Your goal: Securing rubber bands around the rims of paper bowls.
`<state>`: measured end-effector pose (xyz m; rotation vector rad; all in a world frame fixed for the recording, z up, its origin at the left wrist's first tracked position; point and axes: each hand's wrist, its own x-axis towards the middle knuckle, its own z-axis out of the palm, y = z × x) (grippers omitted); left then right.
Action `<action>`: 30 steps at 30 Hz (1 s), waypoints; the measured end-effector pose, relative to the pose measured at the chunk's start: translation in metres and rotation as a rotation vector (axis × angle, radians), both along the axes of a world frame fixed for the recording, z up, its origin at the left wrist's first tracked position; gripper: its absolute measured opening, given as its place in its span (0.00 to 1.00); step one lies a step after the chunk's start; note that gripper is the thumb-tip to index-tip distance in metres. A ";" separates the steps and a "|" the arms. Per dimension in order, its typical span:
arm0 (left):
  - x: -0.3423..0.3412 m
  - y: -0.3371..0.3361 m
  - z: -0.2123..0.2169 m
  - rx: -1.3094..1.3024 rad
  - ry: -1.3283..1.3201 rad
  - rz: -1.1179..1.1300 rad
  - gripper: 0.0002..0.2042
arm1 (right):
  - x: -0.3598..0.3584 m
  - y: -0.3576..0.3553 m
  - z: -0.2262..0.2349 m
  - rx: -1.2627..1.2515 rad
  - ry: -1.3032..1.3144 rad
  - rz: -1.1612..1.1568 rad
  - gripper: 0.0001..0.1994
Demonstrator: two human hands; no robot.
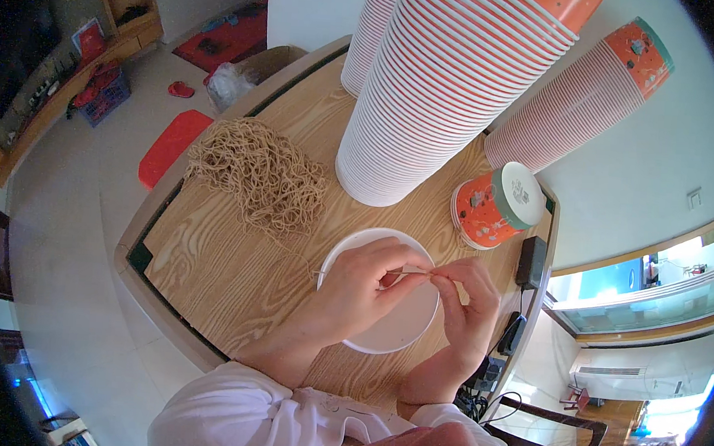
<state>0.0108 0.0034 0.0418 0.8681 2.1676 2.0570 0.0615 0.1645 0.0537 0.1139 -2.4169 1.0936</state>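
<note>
Above a white round paper tub (391, 335), which stands mouth up on the table, my two hands meet with their fingertips together. My left hand (361, 285) is closed in a pinch on a thin tan string, part of which shows between the hands. My right hand (468, 307) also pinches at the string's end, its thumb and forefinger touching the left fingertips. A loose, tangled heap of tan string (258, 176) lies on the table to the left of the tub. A thin strand trails from the heap toward my left hand.
Tall stacks of nested paper tubs (430, 105) rise at the table's far side, with another stack (568, 109) by the wall. Orange tubs (488, 211) stand upside down at the right. Black power adapters (531, 262) and cables line the right edge. A red stool (174, 146) is beyond the left edge.
</note>
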 end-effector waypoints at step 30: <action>-0.003 -0.013 -0.001 0.021 -0.076 0.018 0.04 | -0.006 -0.012 -0.009 -0.019 0.147 0.076 0.13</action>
